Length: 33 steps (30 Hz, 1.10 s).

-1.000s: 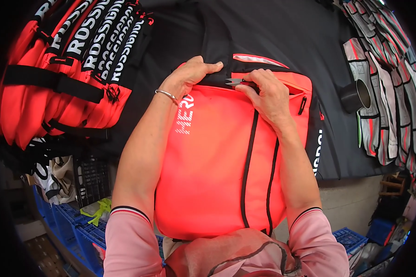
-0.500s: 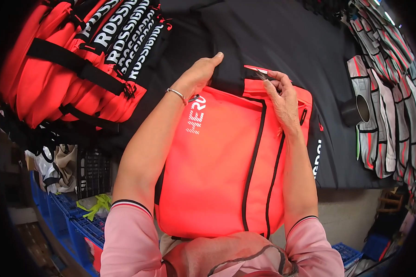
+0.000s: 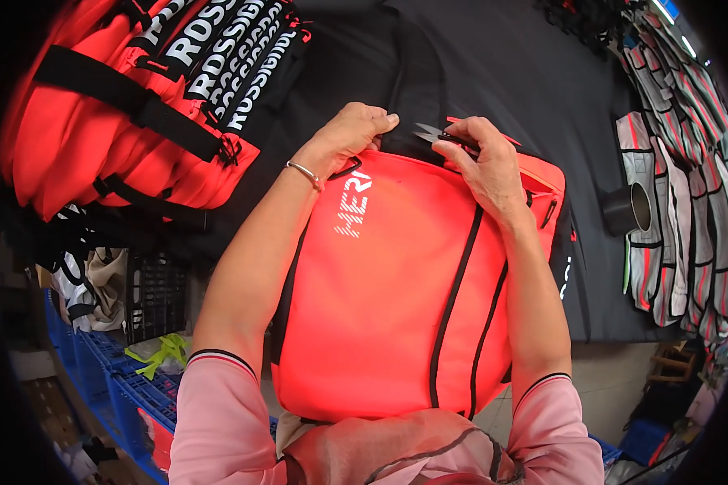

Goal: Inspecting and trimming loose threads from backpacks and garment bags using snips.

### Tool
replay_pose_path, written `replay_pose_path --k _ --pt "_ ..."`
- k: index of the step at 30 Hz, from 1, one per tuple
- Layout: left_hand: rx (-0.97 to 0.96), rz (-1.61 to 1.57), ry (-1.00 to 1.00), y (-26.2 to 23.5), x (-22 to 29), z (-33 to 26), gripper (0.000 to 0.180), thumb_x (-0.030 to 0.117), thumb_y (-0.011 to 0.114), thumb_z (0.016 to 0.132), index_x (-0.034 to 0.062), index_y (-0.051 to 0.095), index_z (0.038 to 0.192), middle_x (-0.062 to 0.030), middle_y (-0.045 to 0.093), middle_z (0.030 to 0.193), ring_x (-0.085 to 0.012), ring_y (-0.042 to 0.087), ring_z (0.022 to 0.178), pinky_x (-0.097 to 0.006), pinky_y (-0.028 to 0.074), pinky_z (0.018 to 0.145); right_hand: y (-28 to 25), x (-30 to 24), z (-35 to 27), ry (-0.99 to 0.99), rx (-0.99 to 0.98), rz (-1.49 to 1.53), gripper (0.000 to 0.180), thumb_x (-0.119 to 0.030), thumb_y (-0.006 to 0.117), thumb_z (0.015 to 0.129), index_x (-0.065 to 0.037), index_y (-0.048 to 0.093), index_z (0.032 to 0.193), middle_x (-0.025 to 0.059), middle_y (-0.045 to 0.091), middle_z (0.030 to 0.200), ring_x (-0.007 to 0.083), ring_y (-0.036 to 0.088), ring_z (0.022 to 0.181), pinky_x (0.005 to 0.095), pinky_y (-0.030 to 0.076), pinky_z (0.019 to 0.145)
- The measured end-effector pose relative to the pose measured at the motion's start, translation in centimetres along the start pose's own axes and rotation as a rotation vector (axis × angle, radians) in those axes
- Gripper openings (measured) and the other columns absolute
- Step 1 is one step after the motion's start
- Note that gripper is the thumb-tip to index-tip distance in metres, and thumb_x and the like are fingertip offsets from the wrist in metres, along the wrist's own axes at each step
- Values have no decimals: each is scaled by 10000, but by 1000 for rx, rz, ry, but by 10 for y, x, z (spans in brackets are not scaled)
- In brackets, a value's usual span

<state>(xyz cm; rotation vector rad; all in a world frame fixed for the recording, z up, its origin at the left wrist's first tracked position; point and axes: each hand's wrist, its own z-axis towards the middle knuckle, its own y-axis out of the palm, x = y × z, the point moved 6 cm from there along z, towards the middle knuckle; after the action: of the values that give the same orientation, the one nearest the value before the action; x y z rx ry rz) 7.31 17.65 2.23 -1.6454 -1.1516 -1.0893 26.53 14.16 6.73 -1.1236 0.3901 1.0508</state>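
A bright orange-red backpack (image 3: 380, 299) with black zip lines and a white print lies across the table's near edge, against my body. My left hand (image 3: 352, 133) is closed at its upper left edge, thumb over bent fingers; just what it pinches there is partly hidden. A black strap (image 3: 419, 77) runs away from the bag's top. In my right hand (image 3: 487, 166) is a small pair of thread snips (image 3: 430, 133), blades parted and pointing left over the top edge. A black zip pull (image 3: 549, 212) hangs at the bag's right side.
Stacked orange-red bags (image 3: 81, 153) with black straps fill the left. Grey pieces with orange stripes (image 3: 671, 234) hang over the right side, beside a dark hollow tube (image 3: 627, 208). Black cloth (image 3: 526, 73) covers the table. Blue crates (image 3: 137, 388) stand below at left.
The snips have moved left toward my left hand, and the orange-red flap at the top edge has dropped mostly out of sight. The backpack has shifted slightly right.
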Motion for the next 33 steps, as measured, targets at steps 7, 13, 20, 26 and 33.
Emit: replay_pose_path --k 7,13,20,26,33 --pt "-116 -181 22 -5 -9 4 304 257 588 964 109 553 700 69 486 645 -11 383 552 -175 323 493 10 -13 9 -107 -135 -290 257 -259 751 818 -47 624 891 41 626 857 226 629 748 341 501 649" --pt "-125 -232 18 -1 -8 1 285 251 580 968 125 534 716 70 504 667 3 395 558 -169 341 497 15 -16 12 -144 -161 -291 232 -258 740 822 -68 627 893 34 597 857 236 625 707 353 492 620" --pt "-137 -264 48 -3 -9 2 272 235 593 959 134 514 719 70 500 679 3 406 568 -167 345 502 18 -16 20 -188 -198 -351 242 -291 718 837 -76 635 910 27 580 879 239 615 709 362 475 595" --pt "-160 -298 40 -1 -6 -3 253 230 610 949 135 517 733 71 497 684 3 404 577 -166 343 514 21 -18 20 -167 -213 -346 229 -268 721 839 -64 632 889 39 569 851 242 596 696 357 458 599" --pt "-158 -258 57 -3 -12 2 257 246 605 956 121 532 744 57 523 701 -7 425 589 -168 359 530 22 9 13 39 -98 52 233 -223 764 802 -48 613 835 34 579 823 214 590 708 335 474 635"
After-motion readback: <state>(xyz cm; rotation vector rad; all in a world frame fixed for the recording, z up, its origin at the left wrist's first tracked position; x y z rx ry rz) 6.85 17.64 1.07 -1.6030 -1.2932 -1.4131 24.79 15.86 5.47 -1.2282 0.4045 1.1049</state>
